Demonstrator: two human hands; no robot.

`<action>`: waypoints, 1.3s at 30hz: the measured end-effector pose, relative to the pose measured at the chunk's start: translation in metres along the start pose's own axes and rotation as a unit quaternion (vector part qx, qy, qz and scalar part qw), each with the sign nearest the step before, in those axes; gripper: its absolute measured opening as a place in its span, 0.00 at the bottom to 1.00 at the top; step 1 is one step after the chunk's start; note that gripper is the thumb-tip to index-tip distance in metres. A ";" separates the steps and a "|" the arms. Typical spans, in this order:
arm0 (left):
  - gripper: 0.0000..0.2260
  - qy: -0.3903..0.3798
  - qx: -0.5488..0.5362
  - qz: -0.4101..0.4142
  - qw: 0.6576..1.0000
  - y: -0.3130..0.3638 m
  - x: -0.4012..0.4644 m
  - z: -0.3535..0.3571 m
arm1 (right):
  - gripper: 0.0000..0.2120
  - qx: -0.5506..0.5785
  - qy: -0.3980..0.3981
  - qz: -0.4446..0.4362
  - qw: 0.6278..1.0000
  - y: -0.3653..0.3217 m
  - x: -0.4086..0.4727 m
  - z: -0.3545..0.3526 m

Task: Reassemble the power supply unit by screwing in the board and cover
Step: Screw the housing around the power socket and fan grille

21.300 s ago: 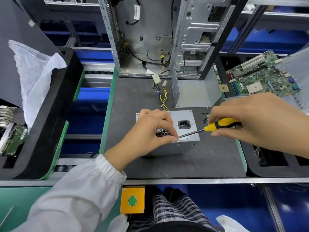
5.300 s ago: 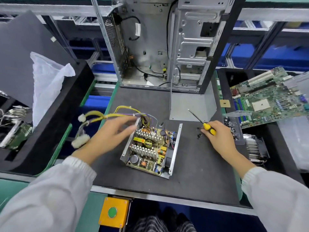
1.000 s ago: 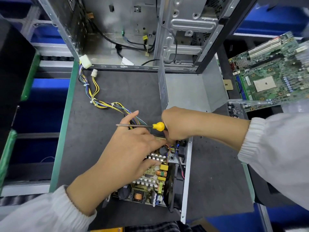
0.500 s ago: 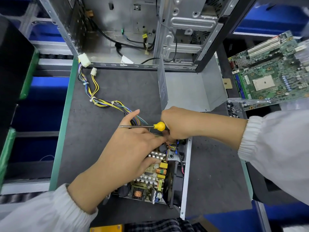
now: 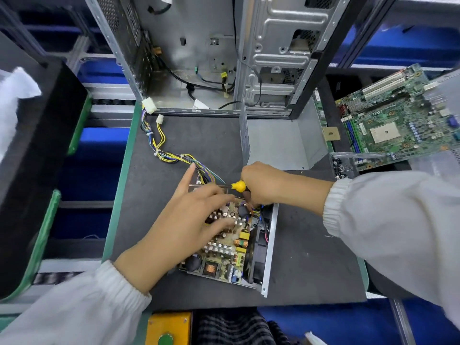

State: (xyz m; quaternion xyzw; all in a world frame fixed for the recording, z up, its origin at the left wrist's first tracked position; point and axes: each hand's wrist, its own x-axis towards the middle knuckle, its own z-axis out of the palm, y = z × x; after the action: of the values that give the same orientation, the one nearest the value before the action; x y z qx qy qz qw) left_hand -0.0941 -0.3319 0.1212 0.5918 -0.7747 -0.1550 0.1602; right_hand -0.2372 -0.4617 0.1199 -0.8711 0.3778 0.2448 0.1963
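Dark bench mat [image 5: 199,135] under open power supply [image 5: 231,247], cover [image 5: 281,143].

The power supply unit [image 5: 258,247] lies open on the dark tabletop [image 5: 311,257], its board [image 5: 224,247] of coils and capacitors facing up, metal side wall along its right. Its cover [image 5: 281,143], a bent grey sheet, stands just beyond, while the yellow-and-blue wire bundle [image 5: 161,148] trails far left.

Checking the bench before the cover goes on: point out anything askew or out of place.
Nothing looks damaged. The power supply unit lies skewed to the mat's edges, its board exposed. Its cover stands apart behind it, and the wire bundle trails loose across the mat.
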 end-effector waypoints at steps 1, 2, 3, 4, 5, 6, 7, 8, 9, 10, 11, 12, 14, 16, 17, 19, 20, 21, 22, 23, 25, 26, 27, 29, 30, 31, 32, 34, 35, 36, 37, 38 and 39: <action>0.16 0.043 -0.023 -0.037 0.998 0.002 -0.010 0.000 | 0.10 0.021 0.006 -0.011 1.000 0.001 -0.006 -0.005; 0.17 0.084 -0.030 -0.086 0.992 0.004 -0.020 -0.002 | 0.11 0.055 0.027 -0.024 0.998 0.005 -0.013 -0.012; 0.20 0.115 -0.026 -0.138 0.983 0.004 -0.028 -0.002 | 0.13 0.101 0.072 -0.031 0.992 0.012 -0.022 -0.020; 0.22 0.109 -0.025 -0.198 0.974 0.005 -0.033 -0.003 | 0.14 0.145 0.140 -0.033 0.979 0.024 -0.031 -0.028; 0.20 0.080 -0.032 -0.250 0.964 0.006 -0.035 -0.004 | 0.13 0.172 0.219 -0.033 0.960 0.039 -0.041 -0.034; 0.13 0.043 -0.039 -0.283 0.957 0.007 -0.034 -0.005 | 0.10 0.166 0.283 -0.031 0.944 0.056 -0.053 -0.039; 0.03 0.005 -0.046 -0.293 0.955 0.004 -0.033 -0.006 | 0.05 0.126 0.322 -0.034 0.938 0.076 -0.065 -0.043; 0.07 -0.014 -0.036 -0.290 0.956 0.002 -0.030 -0.007 | 0.09 0.061 0.324 -0.034 0.944 0.096 -0.075 -0.045; 0.11 -0.021 -0.028 -0.277 0.960 -0.003 -0.027 -0.009 | 0.15 -0.016 0.279 -0.031 0.960 0.117 -0.083 -0.044; 0.13 -0.027 -0.029 -0.262 0.964 -0.008 -0.025 -0.012 | 0.20 -0.077 0.210 -0.025 0.974 0.135 -0.089 -0.042; 0.12 -0.038 -0.020 -0.238 0.970 -0.016 -0.022 -0.016 | 0.23 -0.103 0.155 -0.014 0.982 0.148 -0.094 -0.039; 0.10 -0.060 -0.008 -0.215 0.975 -0.021 -0.018 -0.022 | 0.24 -0.106 0.122 -0.004 0.987 0.154 -0.099 -0.038; 0.06 -0.118 0.014 -0.168 0.979 -0.034 -0.008 -0.033 | 0.24 -0.115 0.137 0.005 0.984 0.156 -0.102 -0.033; 0.09 -0.153 0.007 -0.126 0.980 -0.040 0.003 -0.043 | 0.16 -0.094 0.248 -0.022 0.964 0.138 -0.099 -0.029; 0.11 -0.165 0.000 -0.111 0.980 -0.042 0.007 -0.045 | 0.07 -0.008 0.303 -0.051 0.952 0.120 -0.096 -0.025; 0.13 -0.181 -0.025 -0.097 0.978 -0.044 0.010 -0.049 | 0.10 0.259 0.255 -0.042 0.931 0.072 -0.083 -0.016; 0.13 -0.177 -0.041 -0.098 0.978 -0.044 0.010 -0.049 | 0.12 0.377 0.165 -0.027 0.911 0.046 -0.073 -0.009; 0.13 -0.163 -0.058 -0.099 0.980 -0.046 0.008 -0.049 | 0.11 0.457 0.090 -0.008 0.885 0.023 -0.062 0.000; 0.13 -0.146 -0.073 -0.099 0.982 -0.046 0.005 -0.047 | 0.10 0.514 0.048 0.015 0.856 0.005 -0.051 0.008; 0.14 -0.127 -0.083 -0.102 0.983 -0.046 0.002 -0.045 | 0.09 0.566 0.028 0.036 0.823 -0.009 -0.041 0.016; 0.14 -0.097 -0.094 -0.111 0.985 -0.045 -0.003 -0.042 | 0.11 0.665 0.029 0.069 0.743 -0.022 -0.028 0.028; 0.13 -0.084 -0.095 -0.110 0.986 -0.044 -0.004 -0.039 | 0.11 0.700 0.043 0.077 0.709 -0.023 -0.023 0.033; 0.13 -0.077 -0.097 -0.107 0.987 -0.043 -0.005 -0.037 | 0.11 0.713 0.063 0.079 0.694 -0.023 -0.021 0.038; 0.12 -0.068 -0.100 -0.104 0.987 -0.039 -0.005 -0.032 | 0.13 0.676 0.099 0.080 0.726 -0.019 -0.022 0.041; 0.13 -0.063 -0.101 -0.108 0.987 -0.038 -0.004 -0.029 | 0.12 0.658 0.107 0.068 0.742 -0.016 -0.023 0.042; 0.13 -0.056 -0.101 -0.113 0.987 -0.036 -0.004 -0.027 | 0.11 0.657 0.106 0.052 0.745 -0.012 -0.025 0.042; 0.13 -0.048 -0.101 -0.118 0.987 -0.035 -0.004 -0.025 | 0.11 0.671 0.101 0.032 0.734 -0.008 -0.026 0.043; 0.13 -0.033 -0.099 -0.121 0.987 -0.034 -0.004 -0.022 | 0.12 0.692 0.105 0.008 0.714 -0.005 -0.026 0.043; 0.13 -0.029 -0.102 -0.120 0.987 -0.034 -0.005 -0.021 | 0.12 0.687 0.121 0.006 0.716 -0.007 -0.025 0.043; 0.13 -0.027 -0.105 -0.119 0.987 -0.033 -0.005 -0.021 | 0.11 0.673 0.146 0.012 0.725 -0.010 -0.023 0.045; 0.14 -0.026 -0.108 -0.118 0.987 -0.033 -0.005 -0.021 | 0.11 0.654 0.171 0.018 0.736 -0.015 -0.020 0.047; 0.14 -0.023 -0.109 -0.117 0.987 -0.033 -0.006 -0.021 | 0.10 0.641 0.190 0.022 0.743 -0.021 -0.018 0.049; 0.14 -0.018 -0.108 -0.113 0.987 -0.033 -0.006 -0.020 | 0.11 0.639 0.202 0.026 0.741 -0.028 -0.016 0.052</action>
State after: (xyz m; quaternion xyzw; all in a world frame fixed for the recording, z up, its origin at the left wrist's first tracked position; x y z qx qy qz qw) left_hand -0.0555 -0.3356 0.1250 0.6519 -0.6841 -0.2658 0.1909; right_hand -0.2405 -0.4076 0.0921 -0.5599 0.4990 -0.2313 0.6197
